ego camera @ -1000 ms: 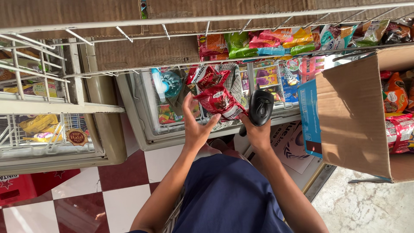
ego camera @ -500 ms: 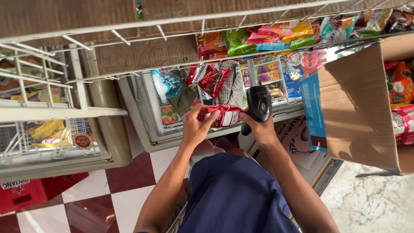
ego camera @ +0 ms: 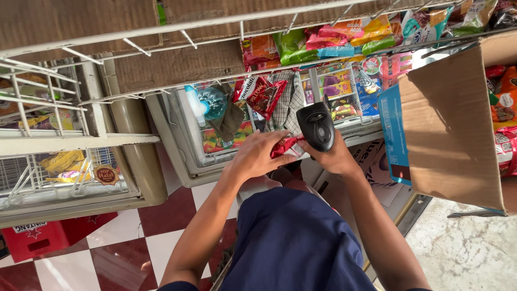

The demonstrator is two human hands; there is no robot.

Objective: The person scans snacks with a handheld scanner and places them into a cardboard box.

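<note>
1. A red snack packet is held over the near edge of the glass-topped chest freezer.
2. The left hand grasps the packet, fingers closed over it.
3. The right hand is clenched around a black handheld scanner, just beside the packet.
4. More red packets and a checked cloth lie on the freezer lid.
5. An open cardboard box stands at the right.

Single head-worn camera, looking steeply down past the person's own chest, both forearms close beneath the lens, glass-topped chest freezer and red-and-white checkered floor tiles farther below
</note>
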